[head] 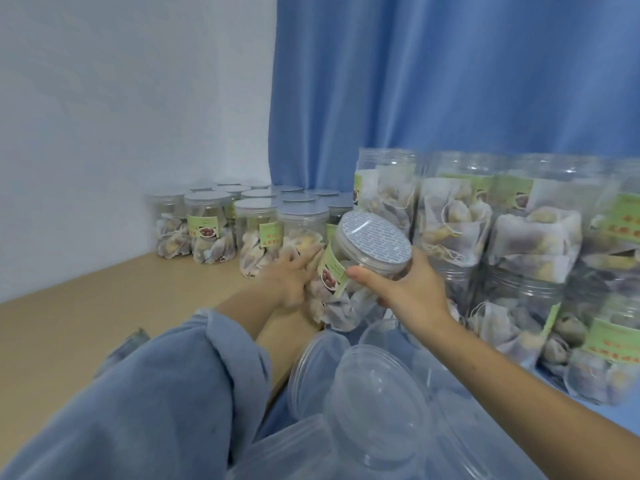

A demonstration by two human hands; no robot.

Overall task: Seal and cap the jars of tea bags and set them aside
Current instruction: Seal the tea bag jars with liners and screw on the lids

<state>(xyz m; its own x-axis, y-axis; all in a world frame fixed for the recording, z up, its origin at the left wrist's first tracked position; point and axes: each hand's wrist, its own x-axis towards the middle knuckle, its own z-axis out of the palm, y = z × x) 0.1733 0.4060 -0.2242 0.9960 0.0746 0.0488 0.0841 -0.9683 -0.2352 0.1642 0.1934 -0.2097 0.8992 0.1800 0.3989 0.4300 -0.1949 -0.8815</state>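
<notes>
- Down at the bottom of the frame, a heap of clear plastic caps [377, 403] waits nearest the camera; at lower left, a blue-grey sleeve [145, 393] runs up the left arm toward the middle.
- Centre frame now: the jar of tea bags [349, 271] is held off the surface, tilted, top leaning toward the camera; a clear cap [372, 239] already sits over a white seal with blue print, so the capping step looks like the one in hand.
- The right hand [412, 289] grips the cap end; thumb curled across the near side, fingers wrapped round behind the rim and mostly hidden.
- The left hand [294, 275] lies flat along the jar's lower body; fingers straight and close together, pressing against it rather than curling round it.
- Whether the cap is fully tight, I cannot tell; my judgement is that the next move calls for a final twist if needed, then setting the jar upright.
- Just beyond, left of centre, a cluster of capped jars [221, 220] stands on the tan surface [69, 306] by the white wall; that looks like the set-aside spot.
- To the right, open uncapped jars [485, 230] are stacked high, still awaiting seals; behind everything hangs a blue curtain [450, 81].
</notes>
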